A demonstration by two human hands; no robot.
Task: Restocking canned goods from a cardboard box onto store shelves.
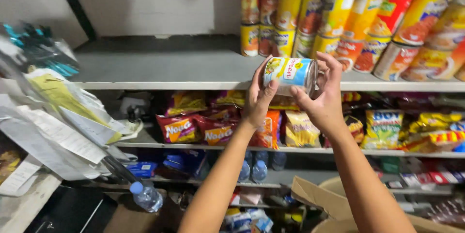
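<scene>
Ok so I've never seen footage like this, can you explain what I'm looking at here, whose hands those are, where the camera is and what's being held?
There is no machine here. This is one picture from a camera worn on a person's head, looking forward and down at their own two bare arms in front of store shelves. The left hand and the right hand together hold a tin can on its side, with a blue, white and yellow label; the fingers of each hand wrap one end. It is held in the air in front of the top shelf, whose left part is bare grey board. To the right on that shelf stand stacked cans with yellow and red labels. The shelf below holds snack packets. Loose papers hang at the left, a plastic bottle lies low down, and a cardboard box sits lower right.
</scene>
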